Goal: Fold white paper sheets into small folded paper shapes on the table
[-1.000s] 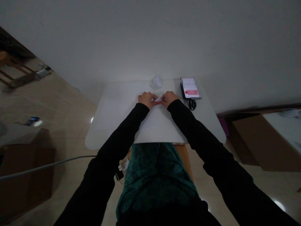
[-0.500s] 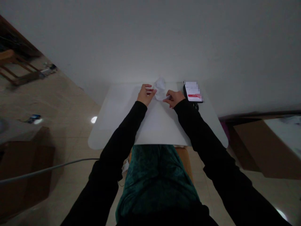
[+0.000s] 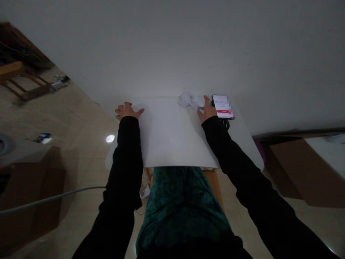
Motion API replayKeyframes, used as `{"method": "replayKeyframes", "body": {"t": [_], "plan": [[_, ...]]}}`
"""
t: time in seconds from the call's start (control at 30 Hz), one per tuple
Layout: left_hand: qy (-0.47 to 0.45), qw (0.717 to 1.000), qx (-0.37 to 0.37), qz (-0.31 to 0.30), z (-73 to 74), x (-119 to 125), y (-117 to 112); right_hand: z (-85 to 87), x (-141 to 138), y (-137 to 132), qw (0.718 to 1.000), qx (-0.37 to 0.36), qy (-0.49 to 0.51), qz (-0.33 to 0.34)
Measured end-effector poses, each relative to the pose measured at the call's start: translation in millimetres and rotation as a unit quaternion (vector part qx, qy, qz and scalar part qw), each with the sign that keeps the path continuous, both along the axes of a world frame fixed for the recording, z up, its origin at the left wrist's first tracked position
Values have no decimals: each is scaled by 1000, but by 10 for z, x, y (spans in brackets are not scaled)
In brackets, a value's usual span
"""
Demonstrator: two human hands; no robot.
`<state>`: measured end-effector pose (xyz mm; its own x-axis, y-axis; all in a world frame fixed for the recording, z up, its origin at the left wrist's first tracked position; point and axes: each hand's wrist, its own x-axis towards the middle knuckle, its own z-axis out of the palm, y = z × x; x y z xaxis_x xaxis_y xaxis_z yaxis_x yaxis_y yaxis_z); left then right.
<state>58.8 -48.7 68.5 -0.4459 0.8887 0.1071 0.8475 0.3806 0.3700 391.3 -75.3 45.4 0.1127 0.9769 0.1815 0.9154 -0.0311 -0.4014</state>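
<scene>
My left hand [image 3: 128,110] is spread open at the far left of the white table [image 3: 194,151], fingers pointing toward the wall. To its right a pale flat sheet, seemingly paper [image 3: 165,127], lies on the tabletop; its borders are faint. My right hand [image 3: 207,110] is at the back right, thumb and index finger apart. Beside its fingertips lies a thin whitish piece [image 3: 197,101], partly covered by the hand. A crumpled white wad [image 3: 184,99] sits just left of that piece; whether it is paper or thin plastic is unclear.
A phone [image 3: 223,107] with a lit screen stands right of my right hand, a dark cable at its foot. The wall [image 3: 172,50] borders the table's back edge. Cardboard boxes [image 3: 304,169] stand at the right, another box [image 3: 35,194] at the left. A grey cable [image 3: 54,198] runs toward my left arm.
My left hand has left the white wad, moved to the table's left side and spread its fingers. My right hand has shifted slightly right and opened. The wad now lies lower against the table's back.
</scene>
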Motion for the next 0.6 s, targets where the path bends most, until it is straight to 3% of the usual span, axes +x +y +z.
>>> {"method": "replayKeyframes", "body": {"t": [0.13,0.23,0.3,0.37,0.5,0.6], "plan": [[-5,998,-57,2,-65,-81,38,-79,-184,-109,998,26,14,55],[11,997,-81,-3,-110,-139,88,-198,-391,-207,979,50,29,197],[24,996,-81,-3,-116,-161,107,-279,-503,-245,947,72,15,312],[21,996,-86,2,-97,-160,102,-342,-571,-258,924,73,2,376],[-1,996,-91,15,-45,-133,67,-391,-639,-279,927,61,-27,370],[-19,997,-66,25,-101,-205,113,-363,-736,-359,936,58,-68,340]]}}
